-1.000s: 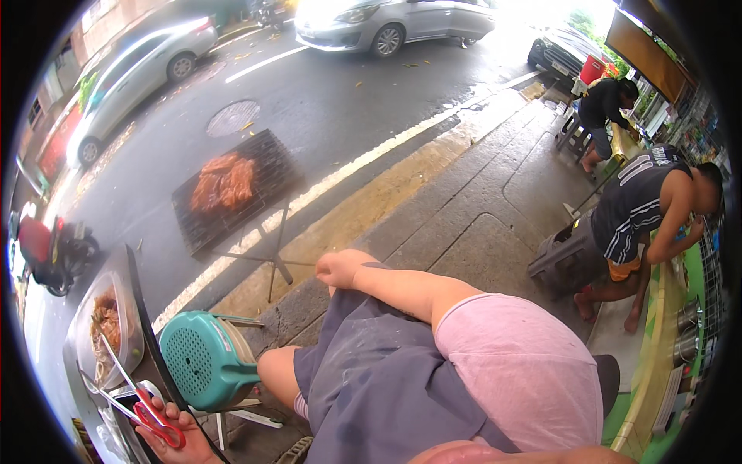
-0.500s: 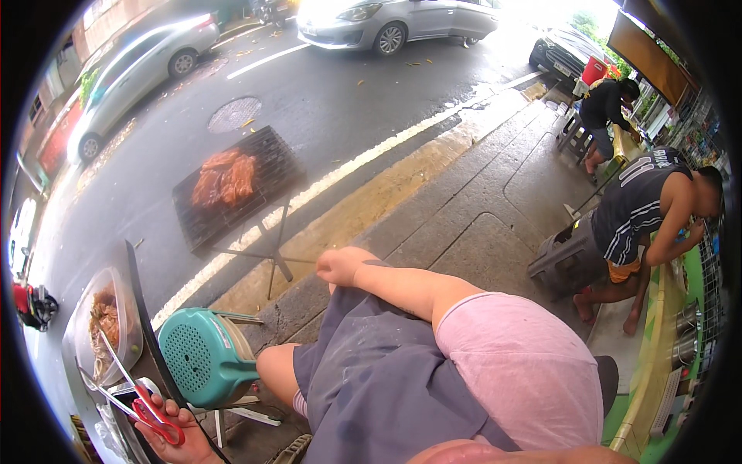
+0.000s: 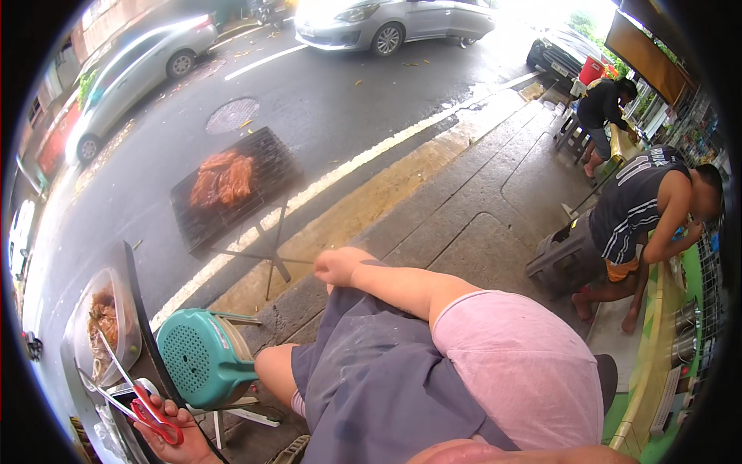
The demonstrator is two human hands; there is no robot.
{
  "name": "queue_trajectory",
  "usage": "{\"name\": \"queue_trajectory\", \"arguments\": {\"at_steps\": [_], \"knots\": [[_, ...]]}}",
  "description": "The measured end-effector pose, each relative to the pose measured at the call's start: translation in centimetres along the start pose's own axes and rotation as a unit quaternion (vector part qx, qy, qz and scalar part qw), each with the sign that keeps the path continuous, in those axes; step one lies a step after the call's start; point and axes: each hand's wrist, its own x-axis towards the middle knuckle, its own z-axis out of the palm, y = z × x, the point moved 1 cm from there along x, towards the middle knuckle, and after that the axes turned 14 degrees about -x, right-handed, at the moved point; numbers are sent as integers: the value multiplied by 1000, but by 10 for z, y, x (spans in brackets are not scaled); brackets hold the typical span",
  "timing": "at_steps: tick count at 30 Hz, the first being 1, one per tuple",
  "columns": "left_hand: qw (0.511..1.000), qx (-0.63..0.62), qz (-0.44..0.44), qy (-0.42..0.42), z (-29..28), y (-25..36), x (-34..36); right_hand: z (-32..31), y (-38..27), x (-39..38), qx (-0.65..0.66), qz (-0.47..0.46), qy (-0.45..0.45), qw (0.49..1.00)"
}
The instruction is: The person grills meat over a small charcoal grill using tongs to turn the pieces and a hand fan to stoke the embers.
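At the lower left my left hand (image 3: 179, 439) is closed round the red handles of a pair of metal tongs (image 3: 157, 421). Their two long arms are spread and reach up to a clear plastic tub (image 3: 133, 329) holding brown marinated meat (image 3: 103, 317). My right hand (image 3: 334, 267), its fingers curled in, rests on my knee over the dark apron (image 3: 371, 348); I see nothing in it. Out past my knees, reddish slabs of meat (image 3: 222, 179) lie on a black grill rack (image 3: 267, 158) on thin legs.
A green plastic stool (image 3: 189, 356) stands between the dark-edged table (image 3: 139, 298) and my knee. At right one person (image 3: 638, 193) leans over a counter (image 3: 657, 332) and another (image 3: 603, 108) bends farther off. Cars (image 3: 363, 27) stand along the wet road (image 3: 325, 93).
The view has shifted very slightly. A red motorbike at the far left has mostly slipped out of sight. Both hands, the tongs and the meat stay as they were.
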Motion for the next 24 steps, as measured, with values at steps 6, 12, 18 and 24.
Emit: {"name": "queue_trajectory", "arguments": {"at_steps": [6,12,18,24], "knots": [[1000,-5,0,0,1,2,-2,0,-1,2,-15,6,-9,1000],[1000,-5,-1,0,0,3,-2,-7,-6,-1,1,-3,-23,1000],[1000,-3,3,-7,-1,2,-2,-11,-8,-3,0,5,-29,1000],[1000,5,2,-9,-1,2,-1,-8,-6,-2,-4,-2,-23,1000]]}}
